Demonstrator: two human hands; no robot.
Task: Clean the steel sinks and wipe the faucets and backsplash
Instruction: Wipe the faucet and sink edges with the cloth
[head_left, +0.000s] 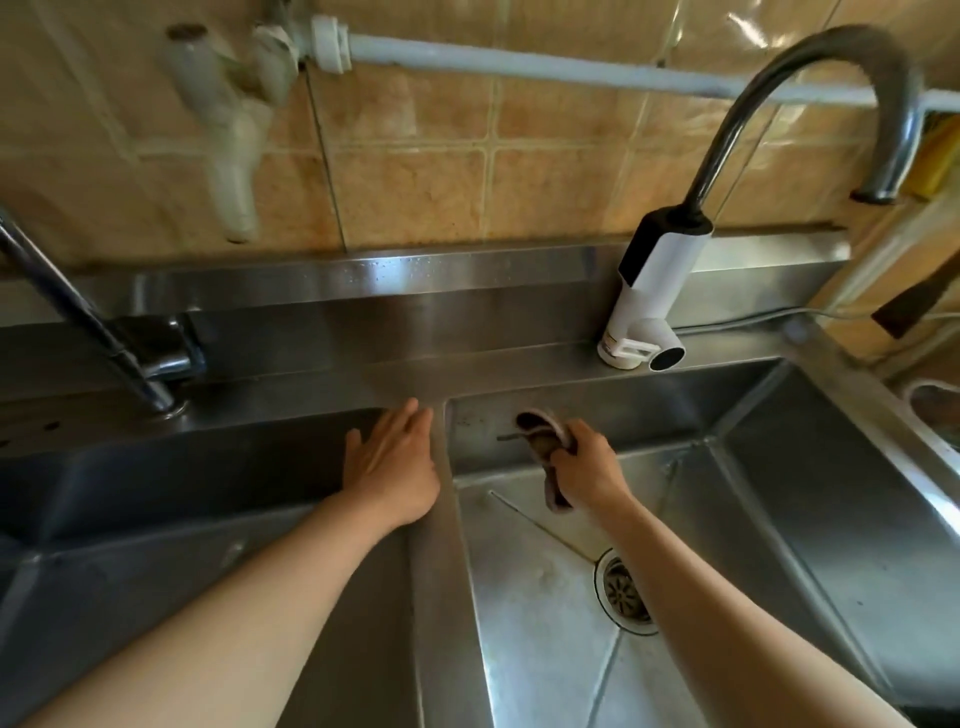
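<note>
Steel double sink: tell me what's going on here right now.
A person is scrubbing the right steel basin. Their right hand grips a dirty greyish rag against the basin's back wall, above the round drain strainer. Their left hand rests open on the steel divider between the basins.

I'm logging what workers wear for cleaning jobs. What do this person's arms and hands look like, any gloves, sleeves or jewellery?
Both arms are bare for the whole stretch that shows, with no sleeve edge in the picture. The left hand and the right hand wear no gloves. No watch, bracelet or ring shows on the wrists or on the fingers that can be seen.
</note>
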